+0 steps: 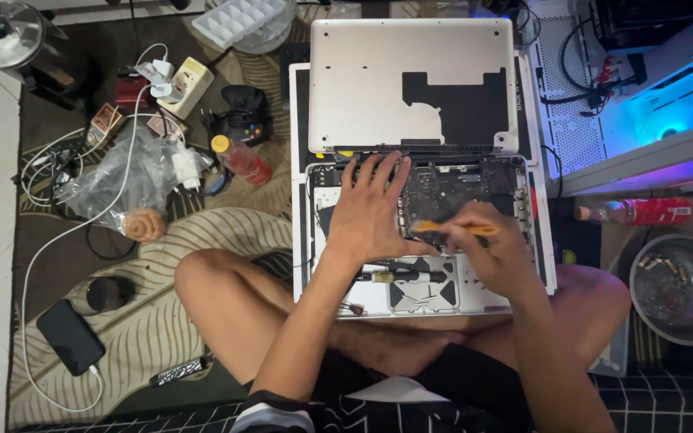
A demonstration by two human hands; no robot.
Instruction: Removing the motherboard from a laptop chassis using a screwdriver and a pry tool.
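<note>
- Right hand (500, 250): fingers pinched around an orange-handled tool (452, 229), its tip on the circuit board (443, 188).
- Left hand (366, 215): fingers spread flat, empty, on the opened laptop (423, 293), just left of the tool.
- Beyond the fingertips: detached bottom cover (362, 80).

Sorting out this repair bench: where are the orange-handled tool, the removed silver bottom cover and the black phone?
orange-handled tool (460, 229), head view, handle middle.
removed silver bottom cover (362, 80), head view, bare metal.
black phone (70, 337), head view, screen centre.

The left hand (370, 212) covers part of the opened laptop's (423, 232) circuit board. The orange-handled tool's (455, 229) tip is blurred. The right hand (500, 252) hides its grip. The metal bowl (682, 289) contents are too small to identify.
</note>
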